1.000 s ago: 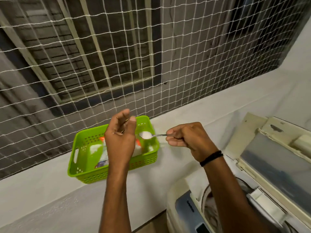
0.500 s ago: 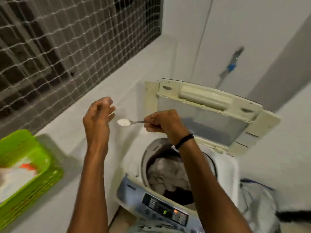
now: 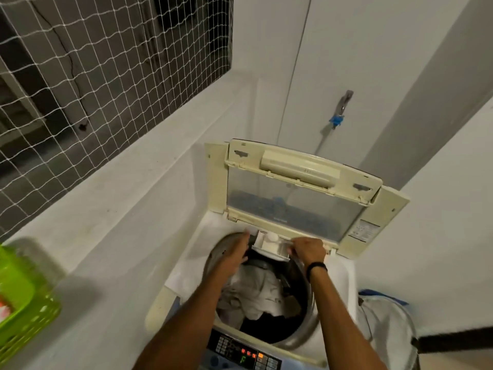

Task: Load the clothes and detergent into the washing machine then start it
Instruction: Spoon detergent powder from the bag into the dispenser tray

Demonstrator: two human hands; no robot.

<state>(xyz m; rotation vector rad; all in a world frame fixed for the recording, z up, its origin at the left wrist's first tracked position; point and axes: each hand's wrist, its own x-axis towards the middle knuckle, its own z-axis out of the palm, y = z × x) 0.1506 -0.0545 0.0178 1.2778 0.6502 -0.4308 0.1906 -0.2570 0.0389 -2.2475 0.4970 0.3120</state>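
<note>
The top-loading washing machine stands with its lid raised. White and dark clothes fill the drum. A small white detergent drawer is pulled out at the drum's back rim. My right hand pinches a metal spoon whose bowl of white detergent powder hovers right over the drawer. My left hand reaches to the drawer's left edge with fingers stretched forward; it is blurred, and I cannot tell whether it touches the drawer. The control panel glows with red and green lights.
A green plastic basket sits on the white ledge at the left, under a netted window. A tap hangs on the wall behind the lid. A pale laundry bag stands right of the machine.
My view swung right from the green basket to the machine. Both hands travelled from above the ledge down to the detergent drawer, the right hand carrying the loaded spoon.
</note>
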